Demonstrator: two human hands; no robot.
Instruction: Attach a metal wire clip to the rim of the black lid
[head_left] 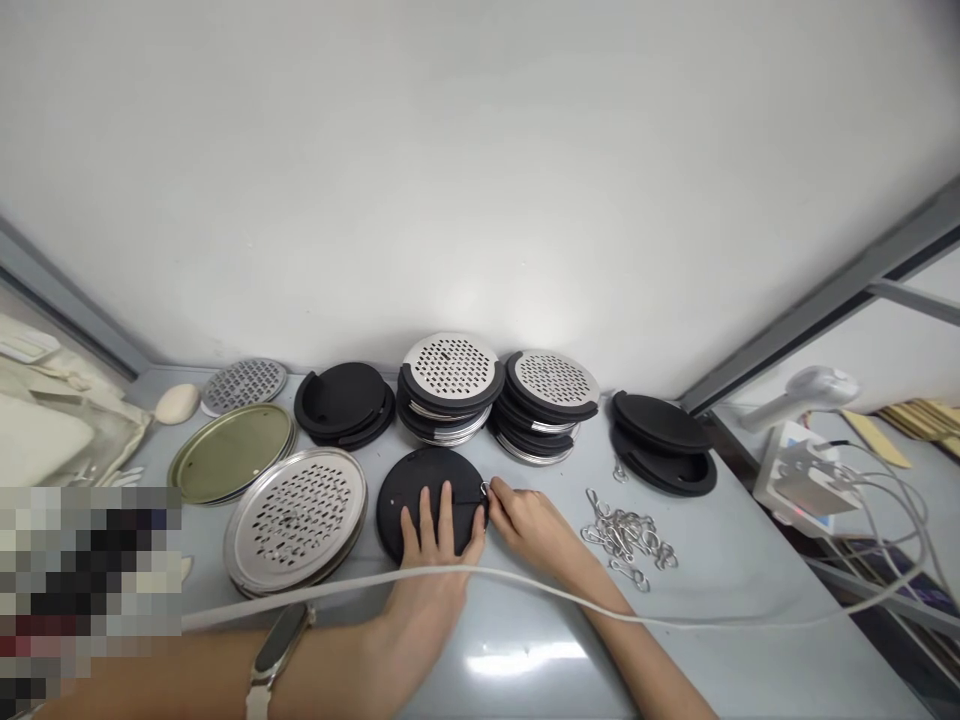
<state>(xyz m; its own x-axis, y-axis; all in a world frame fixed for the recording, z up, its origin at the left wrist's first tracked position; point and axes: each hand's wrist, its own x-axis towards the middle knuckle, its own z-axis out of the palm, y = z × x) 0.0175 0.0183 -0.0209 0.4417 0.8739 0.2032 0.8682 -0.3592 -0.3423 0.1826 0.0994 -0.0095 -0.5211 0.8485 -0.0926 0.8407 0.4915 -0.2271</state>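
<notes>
My left hand (439,545) lies with its fingers spread on a black disc (429,470) at the middle of the grey table. At the disc's right edge, my right hand (525,515) pinches a small metal clip (486,488). To the left sit a stack topped by a perforated metal disc (300,520) and an olive-green disc (232,450). Behind the hands stand two stacks with perforated grater plates (454,370) on top. A pile of metal clips (630,535) lies right of my right hand.
Black round holders (664,425) rest at the back right, others (345,400) at the back left. A white cable (540,583) crosses in front, over both arms. A white box with wires (802,480) and a handheld scanner (802,395) are at the far right.
</notes>
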